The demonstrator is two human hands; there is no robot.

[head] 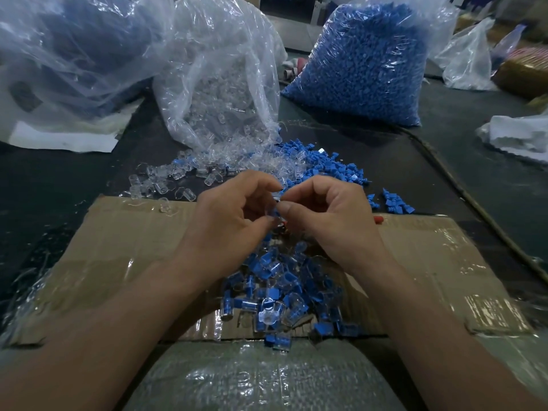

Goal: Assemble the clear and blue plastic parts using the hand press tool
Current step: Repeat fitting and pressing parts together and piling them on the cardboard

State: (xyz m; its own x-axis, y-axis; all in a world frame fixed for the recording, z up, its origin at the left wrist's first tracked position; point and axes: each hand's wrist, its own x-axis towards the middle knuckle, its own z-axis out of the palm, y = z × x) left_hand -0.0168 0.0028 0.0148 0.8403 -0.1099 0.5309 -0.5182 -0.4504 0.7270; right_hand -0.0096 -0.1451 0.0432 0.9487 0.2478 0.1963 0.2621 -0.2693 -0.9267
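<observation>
"Blue and clear, then: where was the clear-and-blue piece (277,203)?"

"Above the middle of the cardboard sheet (118,232). The left hand (228,215) and right hand (329,215) both pinched it, fingertips clamped tight, probably to seat one part in the other."

"And the stock?"

"Loose clear parts (166,179) and blue parts (332,164) lay just past the cardboard's far edge, within easy reach. Joined pieces (275,292) were heaped towards its near edge. I couldn't make out the press tool."

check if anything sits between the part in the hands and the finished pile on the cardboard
The left hand and right hand pinch the part just above the finished pile on the cardboard; nothing visible lies between.
</observation>
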